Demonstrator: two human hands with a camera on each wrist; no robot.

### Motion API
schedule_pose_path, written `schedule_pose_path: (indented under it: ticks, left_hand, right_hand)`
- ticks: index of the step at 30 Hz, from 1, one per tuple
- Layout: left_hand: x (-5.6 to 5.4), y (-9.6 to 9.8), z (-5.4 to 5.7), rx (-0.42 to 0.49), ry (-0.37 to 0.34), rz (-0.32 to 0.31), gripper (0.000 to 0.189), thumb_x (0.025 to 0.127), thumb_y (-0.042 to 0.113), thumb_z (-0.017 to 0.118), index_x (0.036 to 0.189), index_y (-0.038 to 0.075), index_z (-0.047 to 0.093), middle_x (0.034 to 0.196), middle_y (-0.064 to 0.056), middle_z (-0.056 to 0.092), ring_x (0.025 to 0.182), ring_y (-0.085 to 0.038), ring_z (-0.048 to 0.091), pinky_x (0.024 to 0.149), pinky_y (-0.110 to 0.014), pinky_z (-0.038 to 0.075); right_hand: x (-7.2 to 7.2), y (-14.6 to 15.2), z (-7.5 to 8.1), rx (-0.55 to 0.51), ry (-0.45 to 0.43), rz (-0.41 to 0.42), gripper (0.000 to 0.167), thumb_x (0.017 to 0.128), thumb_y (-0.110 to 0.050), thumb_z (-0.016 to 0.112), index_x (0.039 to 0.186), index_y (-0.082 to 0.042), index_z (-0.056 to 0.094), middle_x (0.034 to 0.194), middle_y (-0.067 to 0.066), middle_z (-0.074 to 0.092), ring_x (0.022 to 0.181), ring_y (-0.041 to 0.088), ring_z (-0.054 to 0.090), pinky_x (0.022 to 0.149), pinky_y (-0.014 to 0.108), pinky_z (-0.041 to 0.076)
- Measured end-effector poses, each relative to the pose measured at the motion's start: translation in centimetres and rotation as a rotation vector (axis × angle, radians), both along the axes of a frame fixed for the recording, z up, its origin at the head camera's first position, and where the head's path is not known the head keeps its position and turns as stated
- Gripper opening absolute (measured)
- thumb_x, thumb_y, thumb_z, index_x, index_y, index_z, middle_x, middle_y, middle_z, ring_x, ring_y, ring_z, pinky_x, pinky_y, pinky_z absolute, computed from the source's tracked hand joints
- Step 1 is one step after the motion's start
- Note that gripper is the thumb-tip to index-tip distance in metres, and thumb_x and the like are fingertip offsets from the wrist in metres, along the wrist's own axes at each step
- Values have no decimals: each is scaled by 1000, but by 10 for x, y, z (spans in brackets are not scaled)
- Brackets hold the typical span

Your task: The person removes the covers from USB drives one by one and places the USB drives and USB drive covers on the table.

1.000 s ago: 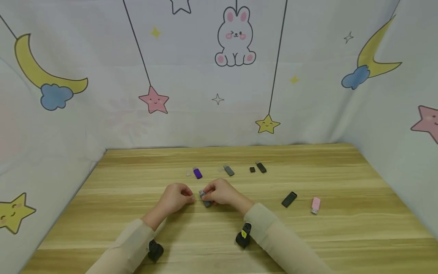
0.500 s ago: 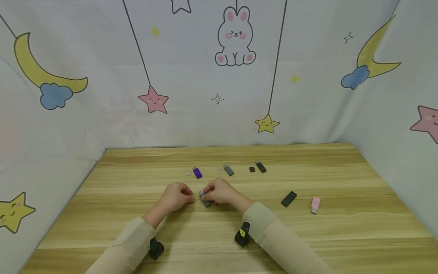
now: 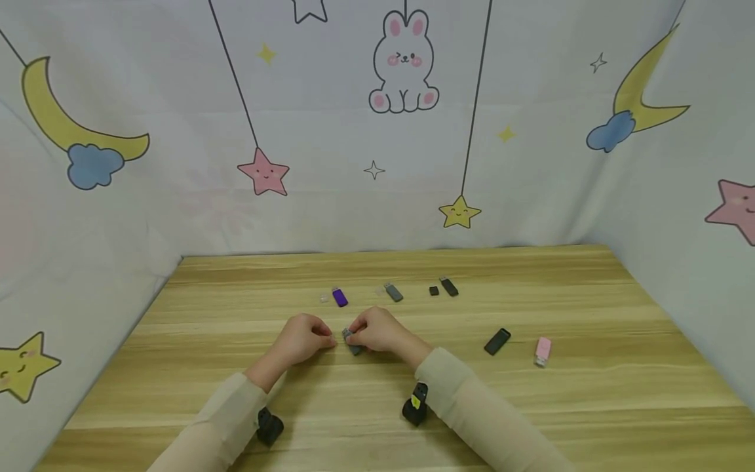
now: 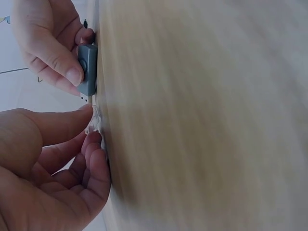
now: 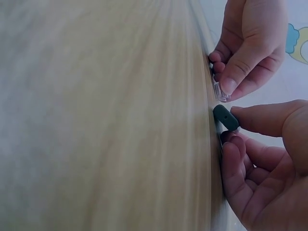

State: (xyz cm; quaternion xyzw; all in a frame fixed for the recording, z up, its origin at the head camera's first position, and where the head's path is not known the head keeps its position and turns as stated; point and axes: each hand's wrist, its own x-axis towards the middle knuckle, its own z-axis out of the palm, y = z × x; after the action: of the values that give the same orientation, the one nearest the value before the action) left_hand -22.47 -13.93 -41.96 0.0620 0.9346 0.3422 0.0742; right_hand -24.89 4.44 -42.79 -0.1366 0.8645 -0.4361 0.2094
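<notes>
In the head view my right hand (image 3: 382, 330) pinches a grey USB flash drive (image 3: 354, 348) by its sides, low over the table. The drive's metal plug points toward the left hand. My left hand (image 3: 301, 339) pinches a small clear plastic cap, best seen in the left wrist view, where the clear cap (image 4: 94, 120) sits between thumb and fingers. In that view the grey drive (image 4: 88, 67) has its plug close to the cap; whether they touch I cannot tell. The right wrist view shows the same clear cap (image 5: 219, 91) beside the drive's end.
Farther back lie a purple flash drive (image 3: 339, 297) with a clear cap (image 3: 324, 297), another grey drive (image 3: 394, 292), and a black drive (image 3: 449, 286) beside its black cap (image 3: 434, 290). To the right are a black drive (image 3: 497, 341) and a pink drive (image 3: 543, 352).
</notes>
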Motion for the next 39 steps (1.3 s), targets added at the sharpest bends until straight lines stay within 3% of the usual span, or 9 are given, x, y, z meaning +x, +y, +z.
schedule_pose_path:
  ticks: [26,39]
  left_hand:
    - [-2,-2,-2,16,-11,6,11,82,11,75,86,1,73,79,-2,68,72,-13,59,65,-29,49]
    - [-2,-2,-1,8,-6,2,13,82,13,74,86,0,74,83,-5,71,77,-16,62,69,-33,52]
  right_hand:
    - [2,1,-1,14,43,5,16,86,-15,72,94,-1,72,78,1,66,57,10,57,52,24,48]
    - [2,1,0,8,40,4,15,87,-16,72,94,-2,72,78,2,66,56,11,57,53,24,49]
